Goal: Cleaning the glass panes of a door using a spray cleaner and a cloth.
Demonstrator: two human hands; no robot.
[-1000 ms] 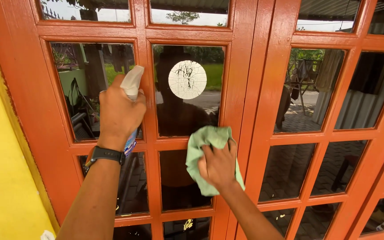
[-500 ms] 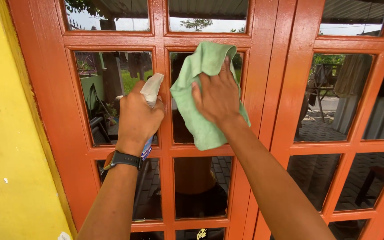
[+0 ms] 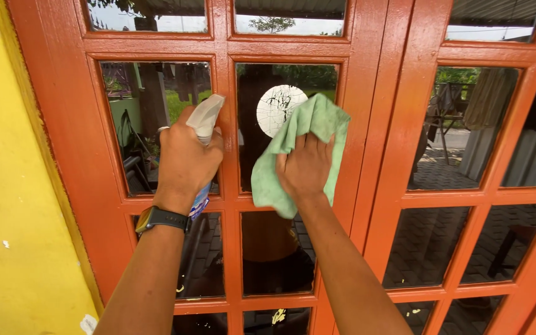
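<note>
My right hand [image 3: 305, 167] presses a light green cloth [image 3: 299, 139] flat against a glass pane [image 3: 262, 161] of an orange wooden door [image 3: 379, 124]. A round white cracked sticker [image 3: 277, 107] shows on that pane, just above and left of the cloth. My left hand [image 3: 186, 160] grips a spray bottle [image 3: 203, 121] with a whitish head and a blue body, held upright in front of the pane to the left. A dark watch [image 3: 159, 218] is on my left wrist.
The door has several small panes in orange frames, and a second orange door leaf [image 3: 497, 198] stands to the right. A yellow wall [image 3: 13, 205] with chipped paint runs along the left. The glass reflects a yard and trees.
My right hand went up the pane with the cloth, covering the white sticker, then came back down to mid-pane, uncovering it. The left hand with the bottle stayed about where it was.
</note>
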